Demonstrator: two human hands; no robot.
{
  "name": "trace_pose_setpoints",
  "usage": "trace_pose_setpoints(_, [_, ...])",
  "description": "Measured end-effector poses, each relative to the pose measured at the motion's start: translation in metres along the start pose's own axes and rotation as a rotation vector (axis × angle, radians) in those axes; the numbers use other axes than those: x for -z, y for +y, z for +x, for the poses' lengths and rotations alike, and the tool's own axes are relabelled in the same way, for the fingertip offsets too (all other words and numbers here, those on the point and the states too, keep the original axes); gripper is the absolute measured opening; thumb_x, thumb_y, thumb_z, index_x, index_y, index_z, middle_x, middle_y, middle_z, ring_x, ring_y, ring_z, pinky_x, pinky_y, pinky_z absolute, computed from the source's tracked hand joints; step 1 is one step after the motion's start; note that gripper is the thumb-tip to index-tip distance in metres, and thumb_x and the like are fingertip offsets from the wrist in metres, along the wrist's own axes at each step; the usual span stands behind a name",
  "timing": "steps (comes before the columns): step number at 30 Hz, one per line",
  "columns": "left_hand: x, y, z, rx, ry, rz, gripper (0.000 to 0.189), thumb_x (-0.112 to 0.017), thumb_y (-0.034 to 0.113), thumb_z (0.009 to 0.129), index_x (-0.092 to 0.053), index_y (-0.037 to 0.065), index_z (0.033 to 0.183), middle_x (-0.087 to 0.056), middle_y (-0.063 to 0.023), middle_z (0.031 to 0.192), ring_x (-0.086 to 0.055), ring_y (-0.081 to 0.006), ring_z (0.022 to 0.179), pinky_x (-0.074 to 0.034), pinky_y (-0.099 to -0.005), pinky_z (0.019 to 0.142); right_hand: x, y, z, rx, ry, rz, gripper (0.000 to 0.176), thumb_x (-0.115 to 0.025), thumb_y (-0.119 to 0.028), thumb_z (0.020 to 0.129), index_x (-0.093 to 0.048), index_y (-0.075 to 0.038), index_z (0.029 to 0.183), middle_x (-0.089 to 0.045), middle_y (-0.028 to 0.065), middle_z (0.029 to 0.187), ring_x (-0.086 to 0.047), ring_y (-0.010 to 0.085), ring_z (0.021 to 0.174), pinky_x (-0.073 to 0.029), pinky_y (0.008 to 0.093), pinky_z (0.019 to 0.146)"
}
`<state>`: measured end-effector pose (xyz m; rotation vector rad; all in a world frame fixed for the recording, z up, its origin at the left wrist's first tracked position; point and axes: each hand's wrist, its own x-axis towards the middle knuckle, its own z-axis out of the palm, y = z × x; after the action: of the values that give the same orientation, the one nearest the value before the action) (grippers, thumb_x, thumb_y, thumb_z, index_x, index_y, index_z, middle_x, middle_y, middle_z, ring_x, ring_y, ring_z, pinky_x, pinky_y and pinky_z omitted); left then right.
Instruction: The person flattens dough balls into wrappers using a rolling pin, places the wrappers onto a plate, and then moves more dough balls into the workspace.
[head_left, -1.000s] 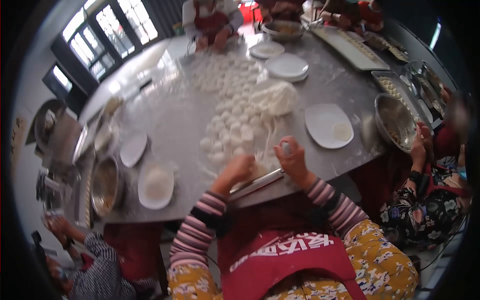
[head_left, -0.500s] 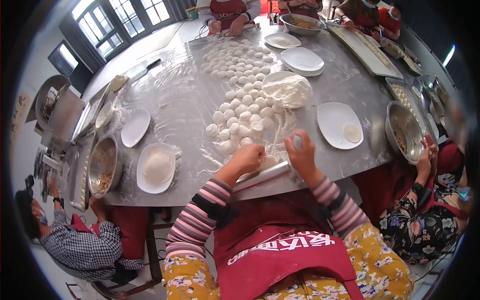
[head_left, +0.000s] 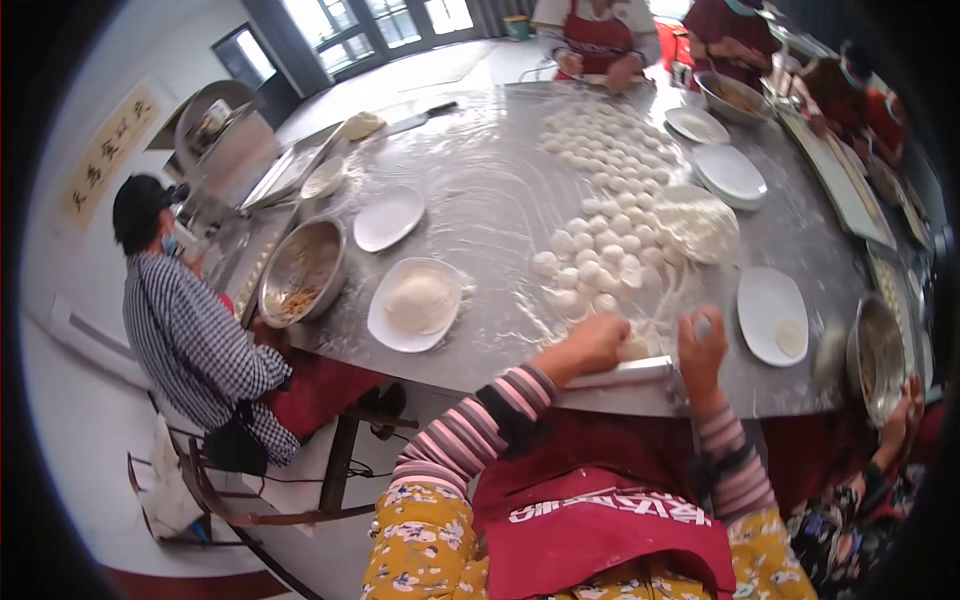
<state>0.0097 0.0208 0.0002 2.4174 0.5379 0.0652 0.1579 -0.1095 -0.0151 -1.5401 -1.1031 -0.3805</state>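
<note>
My left hand (head_left: 597, 343) is closed at the front of the floury metal table, its fingers on a flat round of dough (head_left: 634, 350) that they mostly cover. To its right, my right hand (head_left: 703, 350) is wrapped round a rolling pin (head_left: 704, 324), of which only a greyish rounded end shows. A shiny pale bar (head_left: 625, 374) lies just below both hands, close to the table's front edge. Beyond my hands spreads a large group of dough balls (head_left: 605, 240), with a heap of flour (head_left: 698, 225) beside them.
White plates stand on both sides; one (head_left: 375, 330) holds a pale mound, another (head_left: 765, 300) a thin wrapper. Filling bowls (head_left: 335, 290) (head_left: 868, 345) sit near the left and right edges. A knife (head_left: 425, 118) lies far left. Co-workers stand or sit around the table (head_left: 480, 260).
My view has swung left, so the table and things on it appear further right. Both hands stay at the dough, the left still closed on it and the right still gripping the rolling pin.
</note>
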Motion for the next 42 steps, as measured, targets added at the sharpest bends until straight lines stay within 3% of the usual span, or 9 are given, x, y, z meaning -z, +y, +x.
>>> trace_pose_setpoints(3, [-0.001,-0.001,-0.014,-0.071,0.062,-0.129,0.011,-0.061,0.009,0.073,-0.056,0.003,0.08,-0.06,-0.015,0.076,-0.06,-0.0301,0.075,-0.046,-0.0393,0.066,0.032,-0.014,-0.029,0.08,-0.076,-0.165,0.021,-0.065,0.0,0.076,-0.049,-0.004,0.088,-0.053,0.0111,0.073,-0.053,0.0258,0.062,-0.044,0.0341,0.06])
trace_pose_setpoints(5, [0.011,-0.015,-0.025,-0.069,0.106,-0.253,0.01,-0.06,0.007,0.074,-0.056,0.003,0.082,-0.06,-0.0119,0.076,-0.059,-0.0247,0.074,-0.046,-0.036,0.065,0.037,-0.018,-0.042,-0.303,-0.08,0.137,0.019,-0.065,0.0,0.078,-0.049,-0.004,0.086,-0.051,0.0083,0.072,-0.049,0.0192,0.061,-0.042,0.0297,0.058])
trace_pose_setpoints(9, [0.094,-0.03,-0.078,0.119,0.203,-0.59,0.017,-0.056,0.0,0.075,-0.06,0.002,0.091,-0.06,-0.0041,0.081,-0.056,-0.0111,0.078,-0.047,-0.0258,0.069,0.039,-0.022,-0.042,-0.37,-0.111,0.169,0.018,-0.065,0.0,0.079,-0.049,-0.004,0.086,-0.05,0.0066,0.072,-0.046,0.0155,0.062,-0.04,0.0272,0.057])
trace_pose_setpoints(18, [0.203,-0.143,-0.144,0.703,0.615,0.26,0.038,-0.069,0.02,0.072,-0.059,0.0,0.102,-0.064,-0.0163,0.094,-0.062,-0.0249,0.087,-0.048,-0.034,0.078,0.032,-0.019,-0.037,-0.255,-0.057,0.156,0.019,-0.066,0.0,0.078,-0.049,-0.004,0.087,-0.052,0.0094,0.072,-0.05,0.0194,0.06,-0.041,0.0287,0.056])
trace_pose_setpoints(23, [0.112,-0.116,-0.053,0.278,0.26,-0.108,0.02,-0.065,0.018,0.078,-0.065,0.0,0.088,-0.066,-0.0105,0.08,-0.061,-0.0165,0.073,-0.049,-0.0309,0.068,0.031,-0.022,-0.032,-0.242,-0.026,0.149,0.021,-0.067,0.0,0.077,-0.05,-0.005,0.087,-0.052,0.0088,0.071,-0.051,0.0205,0.056,-0.041,0.0293,0.053])
trace_pose_setpoints(28, [0.058,-0.044,-0.006,0.478,0.292,0.17,0.033,-0.068,0.036,0.073,-0.063,0.004,0.077,-0.064,-0.0182,0.08,-0.063,-0.0328,0.079,-0.049,-0.0402,0.07,0.034,-0.033,-0.023,-0.135,-0.032,0.069,0.023,-0.068,0.0,0.075,-0.05,-0.004,0.087,-0.054,0.011,0.071,-0.056,0.026,0.058,-0.044,0.0322,0.054])
trace_pose_setpoints(35, [0.043,-0.038,-0.001,0.378,0.339,0.169,0.034,-0.07,0.023,0.073,-0.06,0.0,0.096,-0.063,-0.0214,0.092,-0.061,-0.039,0.086,-0.049,-0.0461,0.073,0.035,-0.036,-0.022,-0.212,-0.037,0.151,0.022,-0.069,-0.001,0.074,-0.05,-0.004,0.085,-0.054,0.0112,0.068,-0.057,0.0247,0.055,-0.044,0.0317,0.051])
trace_pose_setpoints(38, [0.033,-0.038,-0.003,0.109,0.523,0.169,0.031,-0.068,0.015,0.073,-0.057,0.0,0.099,-0.064,-0.0188,0.087,-0.063,-0.0346,0.079,-0.05,-0.0423,0.071,0.034,-0.035,-0.022,-0.146,-0.002,0.131,0.021,-0.069,-0.001,0.074,-0.051,-0.005,0.084,-0.054,0.01,0.064,-0.057,0.0228,0.052,-0.043,0.031,0.048])
trace_pose_setpoints(42, [0.011,-0.018,-0.004,0.143,0.064,-0.622,0.022,-0.068,0.013,0.075,-0.061,0.002,0.092,-0.063,-0.0095,0.075,-0.06,-0.0157,0.069,-0.048,-0.0292,0.064,0.034,-0.034,-0.026,-0.171,-0.007,0.099,0.02,-0.069,-0.003,0.075,-0.051,-0.005,0.084,-0.055,0.0103,0.064,-0.058,0.023,0.051,-0.043,0.031,0.047])
